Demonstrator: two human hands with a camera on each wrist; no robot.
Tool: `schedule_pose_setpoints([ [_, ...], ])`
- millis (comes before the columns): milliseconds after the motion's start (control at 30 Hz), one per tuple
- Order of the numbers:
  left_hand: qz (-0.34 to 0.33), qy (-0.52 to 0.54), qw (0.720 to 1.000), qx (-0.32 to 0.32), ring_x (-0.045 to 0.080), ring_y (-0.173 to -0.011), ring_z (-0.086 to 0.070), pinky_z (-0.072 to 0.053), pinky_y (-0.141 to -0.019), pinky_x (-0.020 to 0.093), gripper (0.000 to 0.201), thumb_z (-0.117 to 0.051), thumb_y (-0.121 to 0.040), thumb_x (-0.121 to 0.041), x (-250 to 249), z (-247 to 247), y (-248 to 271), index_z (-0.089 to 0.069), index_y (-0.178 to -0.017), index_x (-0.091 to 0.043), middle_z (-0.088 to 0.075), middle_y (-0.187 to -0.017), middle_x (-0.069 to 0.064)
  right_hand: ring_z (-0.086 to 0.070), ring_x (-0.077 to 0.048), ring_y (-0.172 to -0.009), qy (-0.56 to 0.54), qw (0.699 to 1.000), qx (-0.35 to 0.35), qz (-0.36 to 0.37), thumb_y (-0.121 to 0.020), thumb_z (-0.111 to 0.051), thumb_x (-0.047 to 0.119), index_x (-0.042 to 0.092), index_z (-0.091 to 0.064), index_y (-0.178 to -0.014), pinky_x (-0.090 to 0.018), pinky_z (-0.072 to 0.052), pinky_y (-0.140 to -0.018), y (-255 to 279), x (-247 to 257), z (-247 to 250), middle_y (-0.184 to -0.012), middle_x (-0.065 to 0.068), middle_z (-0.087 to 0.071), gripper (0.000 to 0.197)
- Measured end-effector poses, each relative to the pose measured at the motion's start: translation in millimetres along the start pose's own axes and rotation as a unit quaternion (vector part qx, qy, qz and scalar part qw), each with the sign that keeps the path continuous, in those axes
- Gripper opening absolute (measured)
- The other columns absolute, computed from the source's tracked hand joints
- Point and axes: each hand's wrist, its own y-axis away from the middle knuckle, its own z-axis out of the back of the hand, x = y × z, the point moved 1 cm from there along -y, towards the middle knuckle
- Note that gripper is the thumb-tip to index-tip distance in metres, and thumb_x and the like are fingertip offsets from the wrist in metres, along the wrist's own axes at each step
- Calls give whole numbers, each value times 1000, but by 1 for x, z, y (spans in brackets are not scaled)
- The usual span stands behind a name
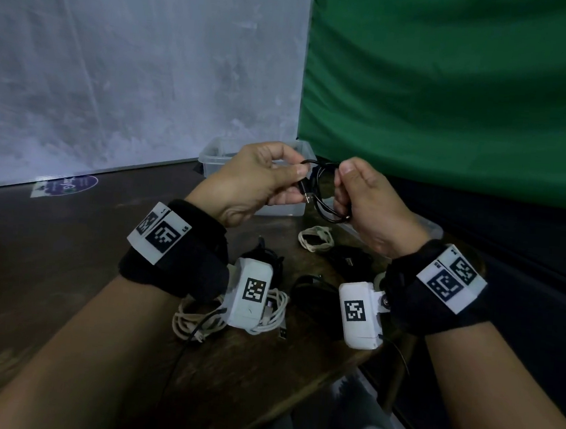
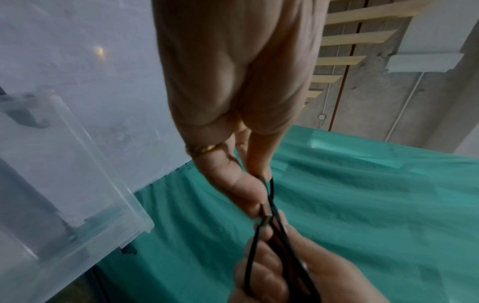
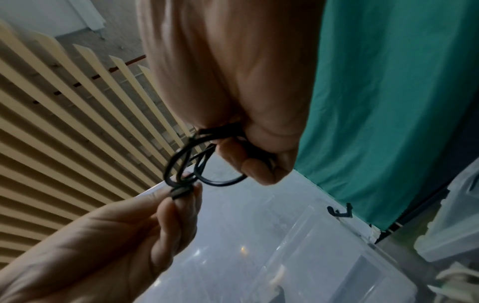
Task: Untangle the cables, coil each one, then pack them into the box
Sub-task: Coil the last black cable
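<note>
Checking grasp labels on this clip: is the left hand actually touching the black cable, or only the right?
Touching. In the right wrist view the left hand pinches the black cable near its plug, while the right hand grips the loops.

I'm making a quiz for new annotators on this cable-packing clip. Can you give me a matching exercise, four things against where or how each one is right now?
Things:
1. black cable
2. clear plastic box
3. small white coil
4. round sticker

States:
A. flat on the table, far left
B. held up by both hands
C. lying on the table below the right hand
D. standing behind the left hand

Pairs: 1-B, 2-D, 3-C, 4-A
</note>
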Motion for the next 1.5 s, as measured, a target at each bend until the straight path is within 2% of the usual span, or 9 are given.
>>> schedule_pose_setpoints([
  [133,28,-23,999,11,4,-46,-56,-55,-54,17,12,-56,-90,-2,-3,1,3,-55,-80,-8,-55,-68,5,-39,-10,-56,68,997,-10,21,-103,-33,21,18,-45,-74,-27,-36,-58,-1,-5,1,-63,3,-40,31],
  [333,48,31,998,13,7,-48,-63,-57,-57,19,17,-55,-90,1,2,-1,1,-53,-76,-8,-65,-55,0,-37,-8,-53,18,1000,-12,17,-103,-32,20,15,-45,-75,-23,-35,-55,0,-3,-3,-61,2,-38,32],
  [467,43,-3,999,33,8,-60,-65,-54,-54,17,17,-58,-90,-8,4,0,0,-53,-76,-16,-66,-67,0,-33,-4,-47,-132,991,-12,-21,-104,-31,18,12,-44,-74,-17,-32,-48,2,1,-5,-53,7,-37,33],
  [633,57,11,993,103,18,-72,-66,-57,-73,28,17,-53,-93,-7,6,-3,3,-48,-78,-14,-63,-88,14,-34,0,-42,-159,986,-11,-40,-104,-31,17,12,-44,-75,-15,-29,-45,3,2,-8,-49,13,-45,32],
  [800,48,-17,992,113,10,-68,-68,-58,-62,20,19,-54,-88,4,4,1,5,-50,-76,-9,-69,-75,7,-33,1,-38,-127,990,5,-58,-103,-33,17,11,-46,-76,-14,-28,-43,6,8,-7,-39,12,-42,31],
  [1000,30,-53,990,131,7,-58,-63,-52,-55,14,18,-55,-87,7,2,2,8,-49,-78,-7,-68,-84,11,-30,-4,-40,-152,983,13,-101,-102,-37,25,13,-49,-76,-24,-26,-51,5,5,-6,-44,12,-36,31],
  [1100,35,-27,992,116,3,-52,-63,-47,-49,11,18,-52,-88,8,2,1,9,-48,-77,-6,-68,-66,2,-33,0,-37,-137,987,22,-76,-104,-31,22,13,-43,-76,-19,-29,-47,7,8,-9,-39,11,-41,32],
  [1333,47,35,993,106,6,-63,-67,-55,-61,18,19,-53,-87,6,6,1,5,-50,-76,-9,-67,-67,1,-27,-7,-42,-94,994,14,-55,-104,-30,24,13,-41,-74,-17,-32,-42,5,3,-6,-43,9,-32,34],
  [1500,38,25,992,118,8,-64,-68,-54,-57,17,19,-54,-86,8,7,-1,5,-49,-76,-7,-71,-70,2,-41,-11,-46,-78,994,6,-73,-103,-33,29,14,-44,-75,-21,-40,-45,4,1,-3,-50,0,-43,34],
])
